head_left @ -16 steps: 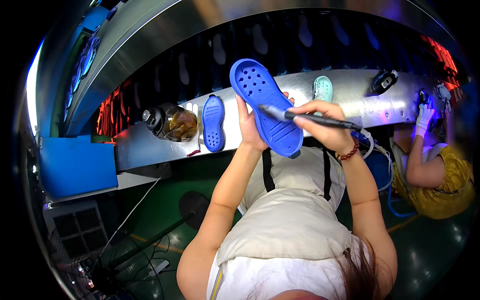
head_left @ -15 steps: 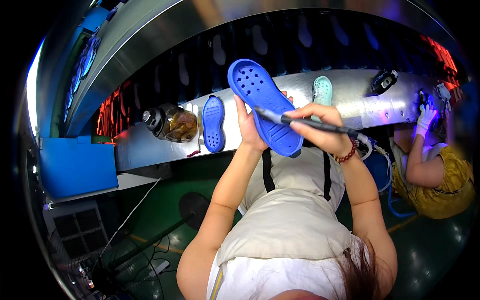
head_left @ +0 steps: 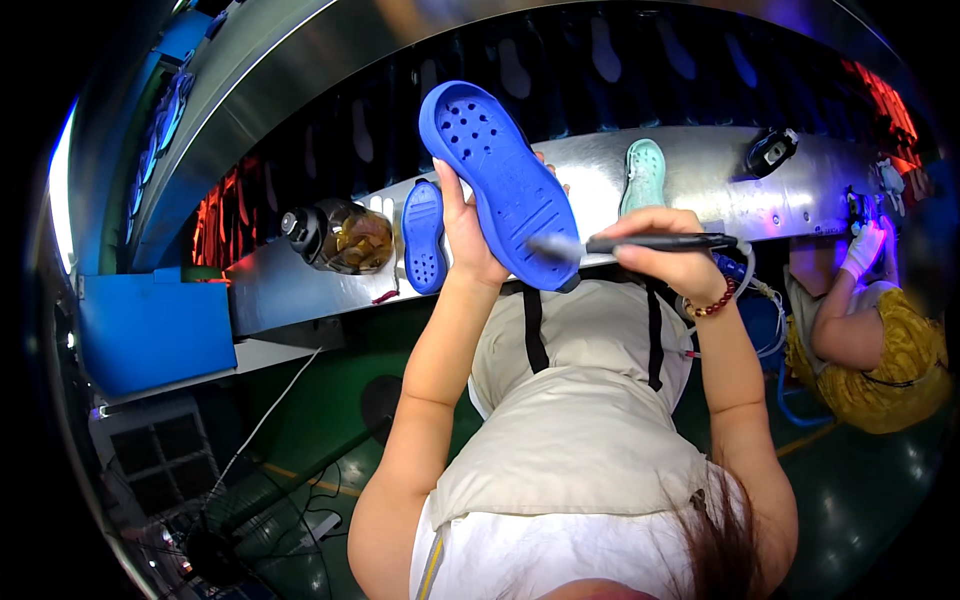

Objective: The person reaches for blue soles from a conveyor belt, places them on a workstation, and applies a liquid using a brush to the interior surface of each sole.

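A blue shoe sole (head_left: 508,195) with small holes toward its far end is held up over the bench's near edge. My left hand (head_left: 470,240) grips it from below and along its left side, with fingertips showing at its right edge. In my right hand (head_left: 672,250) is a black-handled brush (head_left: 640,242), connected to a pale hose behind the wrist. Its blurred grey bristles lie over the grooved near part of the sole. Beside my left hand, a smaller blue sole (head_left: 424,238) rests on the bench. Past my right hand lies a mint-green sole (head_left: 644,176).
On the metal bench (head_left: 700,190) stand a jar with a dark lid (head_left: 350,238) and a black object (head_left: 770,153). Behind runs a dark conveyor (head_left: 560,75) carrying soles. At right a co-worker (head_left: 868,335) wears gloves. A blue box (head_left: 155,335) stands at left.
The held sole has moved up and left with my left hand. The brush has gone from the sole's middle to its near end, and its handle lies more level.
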Demonstrator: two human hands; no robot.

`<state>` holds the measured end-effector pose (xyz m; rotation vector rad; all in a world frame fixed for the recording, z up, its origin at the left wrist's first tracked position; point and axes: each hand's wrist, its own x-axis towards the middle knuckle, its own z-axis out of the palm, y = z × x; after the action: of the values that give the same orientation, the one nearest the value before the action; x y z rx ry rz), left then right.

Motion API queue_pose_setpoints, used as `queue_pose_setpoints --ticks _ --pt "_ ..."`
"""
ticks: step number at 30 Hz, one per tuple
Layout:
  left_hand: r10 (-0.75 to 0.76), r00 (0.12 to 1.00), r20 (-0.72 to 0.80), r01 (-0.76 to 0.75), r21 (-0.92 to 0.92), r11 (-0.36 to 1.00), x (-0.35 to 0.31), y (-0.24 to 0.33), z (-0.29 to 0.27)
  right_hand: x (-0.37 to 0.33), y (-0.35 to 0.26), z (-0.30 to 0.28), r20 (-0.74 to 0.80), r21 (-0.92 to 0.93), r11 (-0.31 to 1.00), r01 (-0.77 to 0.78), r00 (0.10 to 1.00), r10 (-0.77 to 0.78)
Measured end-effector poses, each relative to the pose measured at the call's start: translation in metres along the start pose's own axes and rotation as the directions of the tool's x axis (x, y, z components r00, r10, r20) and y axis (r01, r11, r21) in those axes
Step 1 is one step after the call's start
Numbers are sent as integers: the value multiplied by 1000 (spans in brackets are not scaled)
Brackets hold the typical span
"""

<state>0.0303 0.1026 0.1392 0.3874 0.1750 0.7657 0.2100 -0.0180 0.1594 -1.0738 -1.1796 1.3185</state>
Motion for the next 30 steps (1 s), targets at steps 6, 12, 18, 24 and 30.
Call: queue_pose_setpoints --ticks 6,12,18,24,30 --pt "-29 999 -17 29 33 999 3 7 2 5 15 2 231 77 958 277 930 -287" --pt "28 996 -82 -32 -48 998 -10 -6 21 8 24 28 -146 540 827 160 985 -95" --pt "-8 997 -79 11 27 1000 -14 -8 8 -5 2 48 -11 -49 959 279 960 -280" --pt "17 996 -92 -12 49 999 -10 -1 16 12 -8 19 93 -184 941 283 958 -270" --pt "2 998 -61 -2 10 1000 -6 11 25 17 -13 17 141 -251 914 319 946 -292"
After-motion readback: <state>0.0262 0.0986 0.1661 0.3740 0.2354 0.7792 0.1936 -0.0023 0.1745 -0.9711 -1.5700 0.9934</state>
